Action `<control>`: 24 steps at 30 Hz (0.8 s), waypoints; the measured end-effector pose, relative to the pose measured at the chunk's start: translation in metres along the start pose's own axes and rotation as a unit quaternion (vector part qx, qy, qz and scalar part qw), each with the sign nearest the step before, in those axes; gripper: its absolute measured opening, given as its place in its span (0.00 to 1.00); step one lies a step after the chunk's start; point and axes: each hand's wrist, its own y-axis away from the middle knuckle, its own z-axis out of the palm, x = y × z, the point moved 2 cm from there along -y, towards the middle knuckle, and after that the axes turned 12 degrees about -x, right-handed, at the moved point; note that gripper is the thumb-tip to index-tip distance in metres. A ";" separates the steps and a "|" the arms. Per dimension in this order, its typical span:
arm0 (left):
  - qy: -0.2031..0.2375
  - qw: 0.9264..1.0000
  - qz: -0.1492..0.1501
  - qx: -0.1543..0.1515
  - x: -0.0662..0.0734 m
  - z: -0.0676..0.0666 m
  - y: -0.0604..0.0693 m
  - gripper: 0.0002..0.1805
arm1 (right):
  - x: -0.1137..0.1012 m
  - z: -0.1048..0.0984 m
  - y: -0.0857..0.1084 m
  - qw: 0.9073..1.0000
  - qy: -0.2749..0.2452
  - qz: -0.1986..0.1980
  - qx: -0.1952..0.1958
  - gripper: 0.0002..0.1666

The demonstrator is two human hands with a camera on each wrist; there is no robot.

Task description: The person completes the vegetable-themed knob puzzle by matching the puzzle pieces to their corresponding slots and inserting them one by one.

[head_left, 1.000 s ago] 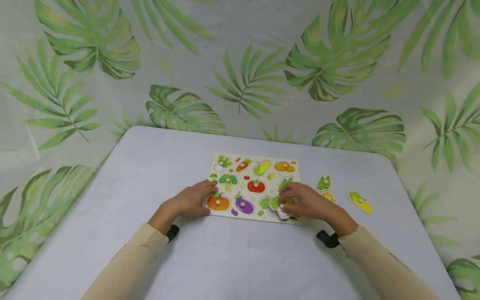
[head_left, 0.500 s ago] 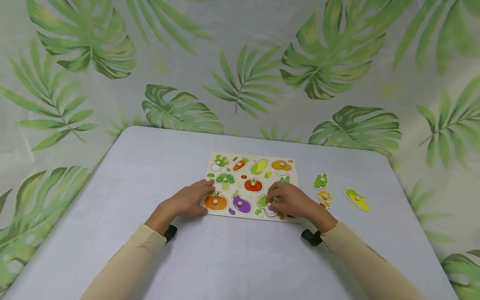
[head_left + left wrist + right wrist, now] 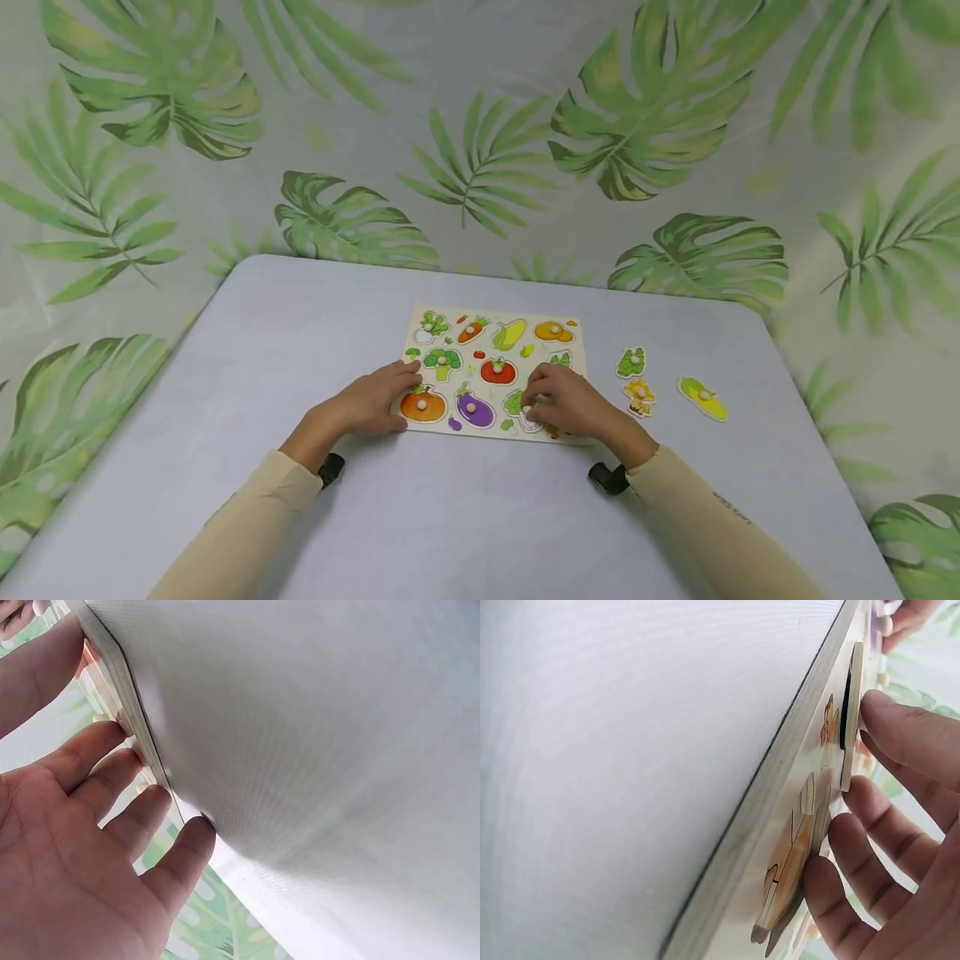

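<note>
A wooden vegetable peg puzzle board [image 3: 442, 427] lies on the table. My left hand [image 3: 367, 402] rests against its left edge; in the left wrist view the fingers [image 3: 142, 825] touch the edge, loosely bent. With the thumb and fingers my right hand [image 3: 573, 404] pinches a green-and-white leafy vegetable puzzle piece [image 3: 529, 423] at the board's front right. The right wrist view shows that piece [image 3: 851, 727] slightly raised along one side, a dark gap beneath it. My fingers hide its knob in part. The eggplant piece [image 3: 476, 410] sits just left of it.
Right of the board lie a green leafy piece [image 3: 631, 362], a mushroom piece [image 3: 640, 397] and a corn piece [image 3: 703, 398]. Pumpkin [image 3: 422, 407], tomato [image 3: 498, 371] and broccoli [image 3: 442, 363] pieces sit in the board. A leaf-patterned cloth [image 3: 480, 125] hangs behind the table.
My right hand has moved left with the leafy vegetable piece, over its matching picture, uncovering the mushroom piece. My left hand stays at the board's edge. The whole view has shifted slightly.
</note>
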 end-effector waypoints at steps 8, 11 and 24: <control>-0.008 1.000 0.001 0.004 -0.003 0.002 -0.002 0.38 | -0.001 0.001 -0.002 1.000 -0.008 0.018 -0.017 0.04; -0.012 1.000 0.005 0.005 -0.003 0.000 -0.002 0.37 | 0.001 0.000 -0.002 0.999 -0.024 0.029 -0.024 0.04; -0.009 1.000 -0.002 0.001 -0.003 0.000 -0.001 0.38 | 0.012 0.003 -0.004 0.997 -0.065 0.024 -0.026 0.04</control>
